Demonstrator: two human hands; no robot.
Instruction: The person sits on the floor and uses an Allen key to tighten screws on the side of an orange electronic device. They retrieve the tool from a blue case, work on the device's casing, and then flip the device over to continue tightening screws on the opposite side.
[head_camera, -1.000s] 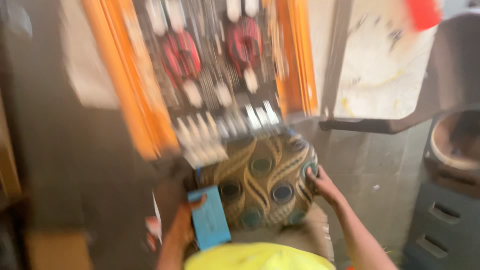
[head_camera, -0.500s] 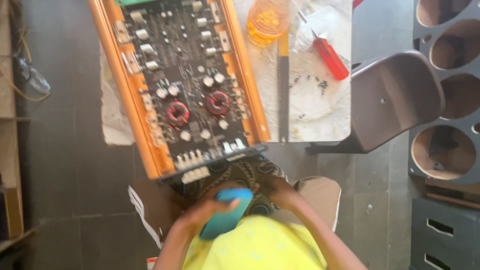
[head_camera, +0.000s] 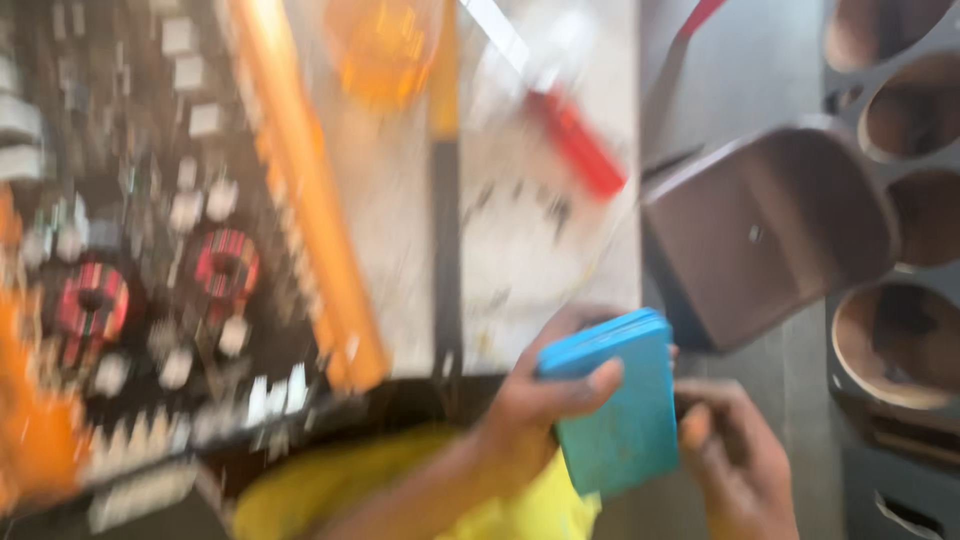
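Circuit board (head_camera: 150, 280) left — screwdriver (head_camera: 578, 145) on table (head_camera: 520, 250), chair (head_camera: 770, 225) right.

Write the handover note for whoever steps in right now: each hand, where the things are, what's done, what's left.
The view is blurred by motion.
Left hand: grips the blue flat case, thumb across its front, holding it over the table edge.
Right hand: beside the case's right edge, fingers curled; whether it touches cannot be told.
Open circuit board in the orange frame lies on the table to the left; red-handled screwdriver lies above the hands; brown chair to the right.
Done: case is in hand. Left: case not yet set down or opened.
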